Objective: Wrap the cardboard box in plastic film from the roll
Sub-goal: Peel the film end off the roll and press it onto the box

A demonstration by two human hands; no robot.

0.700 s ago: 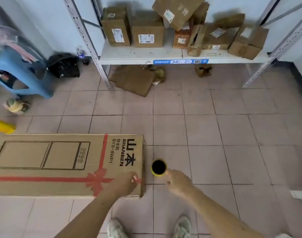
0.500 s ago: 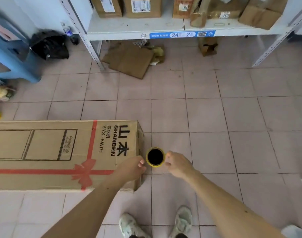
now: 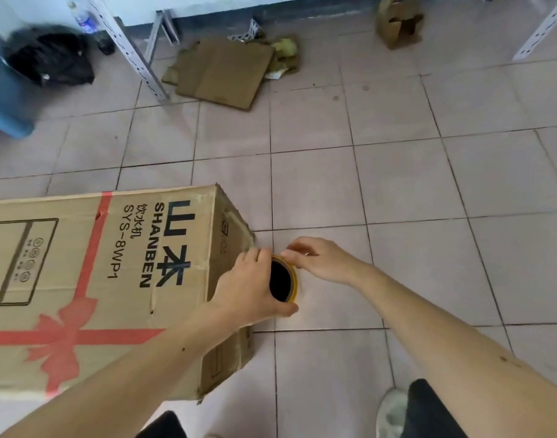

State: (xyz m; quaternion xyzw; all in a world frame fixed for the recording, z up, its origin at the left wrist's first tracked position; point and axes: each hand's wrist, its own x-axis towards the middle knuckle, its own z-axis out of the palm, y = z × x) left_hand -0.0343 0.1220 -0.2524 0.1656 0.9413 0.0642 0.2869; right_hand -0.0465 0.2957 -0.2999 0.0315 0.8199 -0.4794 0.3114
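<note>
Here we are working from the cardboard box [image 3: 90, 279], which is lying on the tiled floor [image 3: 413, 184] with its long axis running left to right and its end face turned toward the roll [image 3: 285, 281]. The roll is standing upright just beside that end, its hollow core facing up at us. Our left hand [image 3: 252, 287] is curling round the roll's near side, gripping it, while our right hand [image 3: 321, 259] is pinching at its top rim, probably at the film's edge. We should be steadying the roll and peeling the film free evenly.
</note>
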